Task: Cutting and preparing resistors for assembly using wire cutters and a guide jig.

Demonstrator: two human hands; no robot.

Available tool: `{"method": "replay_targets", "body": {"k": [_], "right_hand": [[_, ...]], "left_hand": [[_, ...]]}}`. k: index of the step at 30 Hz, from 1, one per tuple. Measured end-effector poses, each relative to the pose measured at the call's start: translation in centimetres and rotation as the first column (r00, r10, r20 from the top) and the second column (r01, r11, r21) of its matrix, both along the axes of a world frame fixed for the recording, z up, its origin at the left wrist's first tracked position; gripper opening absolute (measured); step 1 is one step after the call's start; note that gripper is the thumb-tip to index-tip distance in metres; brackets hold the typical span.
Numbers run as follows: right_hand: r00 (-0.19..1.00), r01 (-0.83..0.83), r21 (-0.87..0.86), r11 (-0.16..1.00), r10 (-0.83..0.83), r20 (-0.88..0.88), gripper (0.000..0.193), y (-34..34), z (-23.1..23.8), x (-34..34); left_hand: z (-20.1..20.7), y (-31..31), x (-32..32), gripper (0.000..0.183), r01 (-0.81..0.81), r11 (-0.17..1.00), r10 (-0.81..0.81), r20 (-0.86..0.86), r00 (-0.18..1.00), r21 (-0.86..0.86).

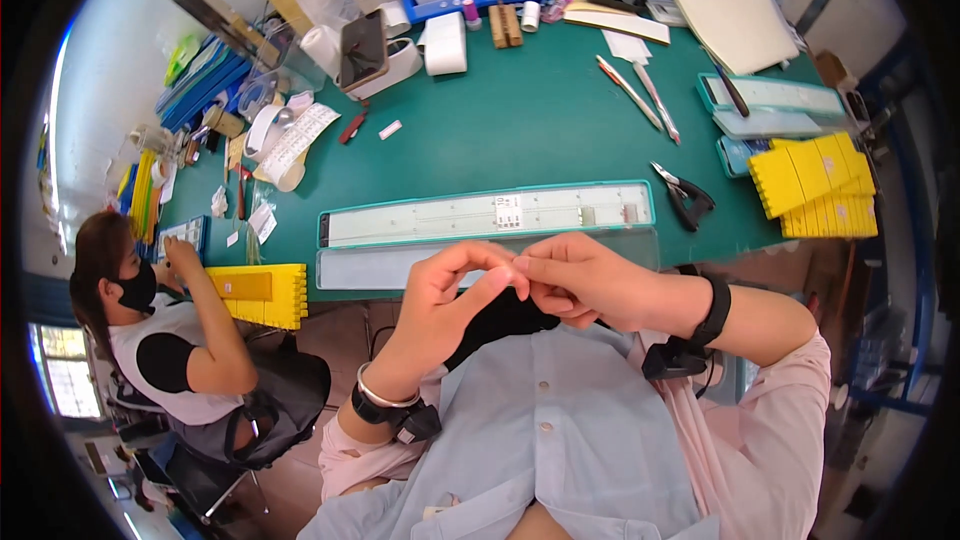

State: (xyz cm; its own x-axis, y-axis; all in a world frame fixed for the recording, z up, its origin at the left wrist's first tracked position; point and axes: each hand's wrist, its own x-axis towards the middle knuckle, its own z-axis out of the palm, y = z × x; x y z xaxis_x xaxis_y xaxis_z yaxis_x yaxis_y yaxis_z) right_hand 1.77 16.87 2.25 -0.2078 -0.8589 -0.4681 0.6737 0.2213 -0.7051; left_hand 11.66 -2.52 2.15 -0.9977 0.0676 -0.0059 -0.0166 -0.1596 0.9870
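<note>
Both hands meet at chest height, just in front of the table's near edge. My left hand [450, 292] has its fingers curved, with the tips against the right hand's fingertips. Thumb and fingers of my right hand [582, 280] are pinched together. Anything between the fingertips is too small or hidden to make out. Just beyond the hands lies a long, narrow case [420, 223] with a teal rim and a white inside, bearing a small printed label and little metal-looking pieces. Its lid [365, 270] lies toward me, partly covered by the left hand.
Black-handled pliers [688, 202] and two pens [630, 92] lie right of centre. Yellow toothed trays [815, 185] are stacked at the right edge. A phone [362, 50] and paper rolls stand back left. A masked co-worker [190, 340] sits left, hands at a small box.
</note>
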Motion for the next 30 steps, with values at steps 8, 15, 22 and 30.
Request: {"method": "replay_targets", "body": {"k": [8, 15, 22, 30], "right_hand": [[0.124, 0.374, 0.058, 0.926, 0.012, -0.992, 0.018, 9.6, 0.8, -2.0], [-0.204, 0.568, 0.071, 0.820, 0.225, -0.953, 0.025, 11.9, -2.2, -6.5], [-0.407, 0.560, 0.033, 0.828, 0.310, -0.860, 0.028, 9.1, -0.9, -11.4], [-0.418, 0.790, 0.147, 0.596, 0.698, -0.581, 0.020, 15.4, -2.9, -19.7]], "left_hand": [[-3.0, -1.1, 3.4, 0.026, -0.161, 0.884, 0.083, -0.192, 0.978, -0.439], [-2.9, 0.8, 2.4, 0.033, 0.020, 0.985, 0.008, 0.162, 0.987, -0.170], [-2.8, -0.1, 1.3, 0.026, -0.031, 0.906, -0.008, -0.090, 0.996, -0.422], [-3.2, 0.2, -0.3, 0.022, -0.325, 0.809, 0.091, -0.441, 0.893, -0.490]]}}
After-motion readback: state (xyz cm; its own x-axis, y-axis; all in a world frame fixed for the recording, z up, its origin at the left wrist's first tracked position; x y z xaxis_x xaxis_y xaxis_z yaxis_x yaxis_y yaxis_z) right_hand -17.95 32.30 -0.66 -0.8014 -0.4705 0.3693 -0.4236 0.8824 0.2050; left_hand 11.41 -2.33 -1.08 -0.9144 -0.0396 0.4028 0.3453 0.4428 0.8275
